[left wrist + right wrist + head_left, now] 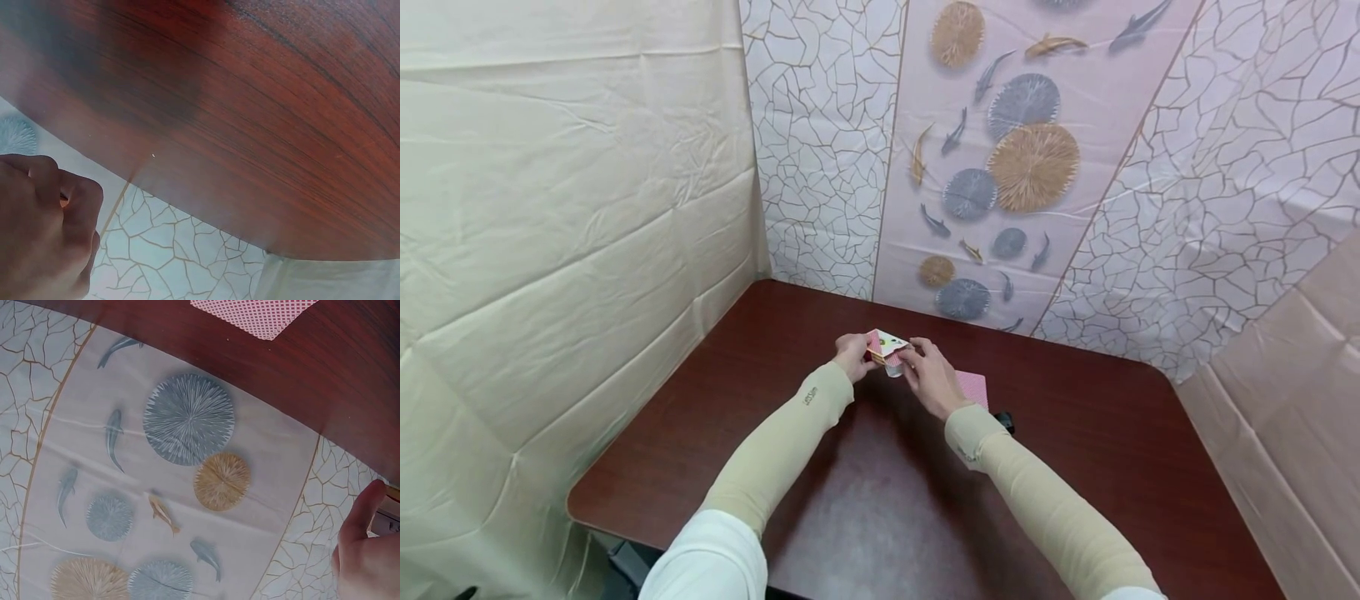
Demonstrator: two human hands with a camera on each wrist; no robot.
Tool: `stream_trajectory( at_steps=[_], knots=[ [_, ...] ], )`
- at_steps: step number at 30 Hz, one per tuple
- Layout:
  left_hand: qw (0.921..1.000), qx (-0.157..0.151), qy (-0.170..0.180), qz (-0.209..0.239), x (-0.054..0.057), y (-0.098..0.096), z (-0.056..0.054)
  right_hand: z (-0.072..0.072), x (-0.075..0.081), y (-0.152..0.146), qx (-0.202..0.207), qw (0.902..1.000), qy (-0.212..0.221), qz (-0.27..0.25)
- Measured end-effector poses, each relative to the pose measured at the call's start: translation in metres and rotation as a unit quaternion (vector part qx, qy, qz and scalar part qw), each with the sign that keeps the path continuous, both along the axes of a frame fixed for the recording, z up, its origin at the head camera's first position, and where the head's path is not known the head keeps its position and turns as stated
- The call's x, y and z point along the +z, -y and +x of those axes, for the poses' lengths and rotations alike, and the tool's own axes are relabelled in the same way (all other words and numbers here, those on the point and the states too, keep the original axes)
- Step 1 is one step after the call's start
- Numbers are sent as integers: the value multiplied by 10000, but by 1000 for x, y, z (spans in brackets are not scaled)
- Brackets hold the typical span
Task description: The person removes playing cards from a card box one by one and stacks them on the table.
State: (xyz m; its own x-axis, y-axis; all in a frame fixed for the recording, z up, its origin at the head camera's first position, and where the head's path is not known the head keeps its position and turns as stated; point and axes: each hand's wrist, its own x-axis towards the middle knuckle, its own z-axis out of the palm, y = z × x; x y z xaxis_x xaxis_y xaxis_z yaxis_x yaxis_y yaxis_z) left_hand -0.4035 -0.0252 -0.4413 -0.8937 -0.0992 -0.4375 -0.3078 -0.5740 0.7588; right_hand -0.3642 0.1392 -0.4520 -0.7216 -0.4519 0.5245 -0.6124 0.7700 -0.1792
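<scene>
box [889,342] is held toward twelve o'clock over the table [1097,475], pinched at nine o'clock by the left hand [852,357] and, it seems, at three o'clock by the right hand [934,380]. it should be kept steady and pressed softly, so nothing gets bent.

Bare tabletop [692,408] is lying free left of the left hand [853,357] and between the forearms [782,437]. Patterned box [887,343] is blocking the gap between the hands; pink checked piece [973,388] is lying beside the right hand [931,379]; wall drape [827,150] is bounding the far edge.
</scene>
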Motion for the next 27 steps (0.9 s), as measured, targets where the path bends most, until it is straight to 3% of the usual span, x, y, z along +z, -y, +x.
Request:
stream_trajectory(
  at_steps=[5,12,22,27],
  knots=[
    [9998,158,7,-99,-1,0,1,2,1,-1,66,9997,113,-222],
    [10000,38,61,-59,-5,-4,5,7,2,-2,-311,9978,579,-103],
    [9995,218,-54,-215,0,-3,7,4,3,-15,-441,9956,396,732],
    [9995,280,-84,-130,1,-5,4,2,3,-28,-249,9961,248,810]
  ],
)
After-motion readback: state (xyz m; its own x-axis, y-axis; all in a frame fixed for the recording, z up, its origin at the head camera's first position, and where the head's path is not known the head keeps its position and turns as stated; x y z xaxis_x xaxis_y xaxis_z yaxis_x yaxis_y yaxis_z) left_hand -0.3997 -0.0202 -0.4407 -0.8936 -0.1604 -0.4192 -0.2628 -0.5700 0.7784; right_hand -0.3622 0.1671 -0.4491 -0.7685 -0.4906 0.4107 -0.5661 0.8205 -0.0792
